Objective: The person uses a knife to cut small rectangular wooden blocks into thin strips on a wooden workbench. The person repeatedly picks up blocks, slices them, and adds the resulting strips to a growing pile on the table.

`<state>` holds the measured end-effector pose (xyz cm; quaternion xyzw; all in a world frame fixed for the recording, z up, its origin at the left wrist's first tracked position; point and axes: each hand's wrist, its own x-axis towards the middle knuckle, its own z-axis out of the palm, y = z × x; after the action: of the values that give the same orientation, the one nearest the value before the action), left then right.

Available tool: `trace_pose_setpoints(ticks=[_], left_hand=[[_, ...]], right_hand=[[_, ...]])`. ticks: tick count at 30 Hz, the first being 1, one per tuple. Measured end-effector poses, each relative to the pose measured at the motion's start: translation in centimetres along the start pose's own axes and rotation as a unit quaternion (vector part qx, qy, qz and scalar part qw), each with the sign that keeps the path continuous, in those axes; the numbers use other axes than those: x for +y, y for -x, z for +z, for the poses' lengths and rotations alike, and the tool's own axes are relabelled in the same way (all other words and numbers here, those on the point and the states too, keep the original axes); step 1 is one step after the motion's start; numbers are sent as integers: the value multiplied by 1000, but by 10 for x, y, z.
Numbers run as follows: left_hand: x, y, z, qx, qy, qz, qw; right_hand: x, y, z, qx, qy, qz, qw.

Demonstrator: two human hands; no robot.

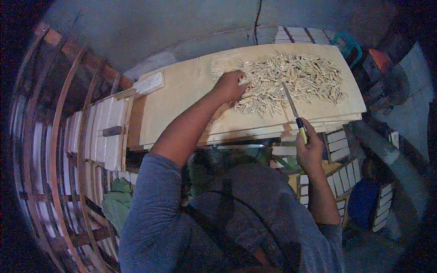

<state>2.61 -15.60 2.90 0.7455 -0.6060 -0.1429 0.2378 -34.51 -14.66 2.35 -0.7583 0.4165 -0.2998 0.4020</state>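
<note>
A wide heap of short, pale, stick-like pieces (300, 77) is spread over the right half of a light wooden board (177, 100). My left hand (231, 86) is at the heap's left edge, its fingers curled round some of these pale pieces; how many is hidden. In my right hand (310, 148), at the board's front edge, is a knife (292, 103) with a yellow and black handle. Its blade points up and away from me, with the tip over the heap.
A pale wrapped block (149, 83) lies at the board's left end. Wooden racks (59, 113) with white slabs (107, 132) stand on the left. Trays of white blocks (345, 178) are at the lower right, and a teal chair (349, 48) stands behind the board's right end.
</note>
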Motion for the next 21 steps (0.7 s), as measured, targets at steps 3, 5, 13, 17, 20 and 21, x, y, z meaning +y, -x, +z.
trace_pose_setpoints(ticks=[3, 5, 13, 17, 20, 21], left_hand=[[20, -30, -7, 18, -54, 39, 998], [43, -48, -18, -2, -54, 28, 998], [28, -87, -12, -12, -27, 113, 993], [46, -72, -26, -107, -224, -56, 967], [31, -61, -17, -179, -153, -80, 969], [24, -55, -13, -150, -134, -50, 978]], right_hand=[[7, 6, -11, 23, -23, 11, 999], [21, 10, -10, 52, -12, -14, 998], [32, 30, -17, 57, -15, -12, 998], [38, 36, -22, 44, -4, 33, 998], [33, 35, -23, -7, -20, 76, 997], [33, 33, -19, 1, -13, 44, 999]])
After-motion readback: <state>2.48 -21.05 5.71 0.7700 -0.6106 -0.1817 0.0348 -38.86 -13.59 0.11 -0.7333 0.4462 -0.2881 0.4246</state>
